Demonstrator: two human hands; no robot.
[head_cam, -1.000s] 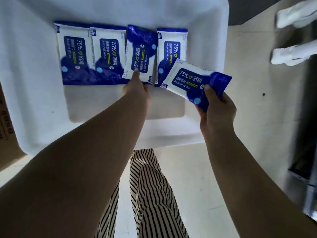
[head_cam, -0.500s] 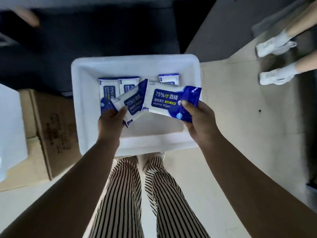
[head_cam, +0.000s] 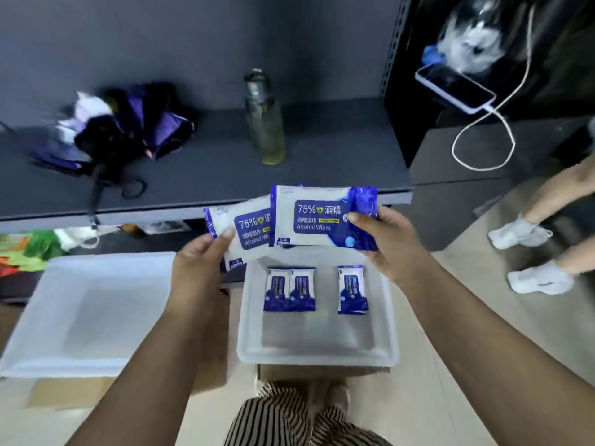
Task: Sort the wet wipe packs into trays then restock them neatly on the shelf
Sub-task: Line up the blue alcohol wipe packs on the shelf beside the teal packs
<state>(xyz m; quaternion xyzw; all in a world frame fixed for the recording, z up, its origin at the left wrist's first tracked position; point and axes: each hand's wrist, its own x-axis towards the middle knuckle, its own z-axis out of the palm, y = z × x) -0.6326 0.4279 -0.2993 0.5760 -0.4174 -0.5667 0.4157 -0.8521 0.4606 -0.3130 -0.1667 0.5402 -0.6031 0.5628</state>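
My right hand (head_cam: 391, 244) pinches a blue-and-white alcohol wipe pack (head_cam: 317, 217) by its right end, held flat in front of the grey shelf's (head_cam: 209, 175) edge. My left hand (head_cam: 201, 262) grips a second wipe pack (head_cam: 240, 233), tilted and partly tucked behind the first. Below them a white tray (head_cam: 317, 354) sits on a cardboard box and holds three wipe packs: two side by side (head_cam: 288, 289) and one apart to the right (head_cam: 352, 289).
A second white tray (head_cam: 77, 312) lies at the left on cardboard. On the shelf are a folded purple umbrella (head_cam: 128, 123) and a bottle (head_cam: 265, 123). A phone (head_cam: 455, 91) with a white cable charges at the right. Another person's feet (head_cam: 528, 255) stand right.
My view has risen from the tray to the shelf. Both hands have lifted away from the tray, each carrying a pack; the left hand took its pack out of the tray's row.
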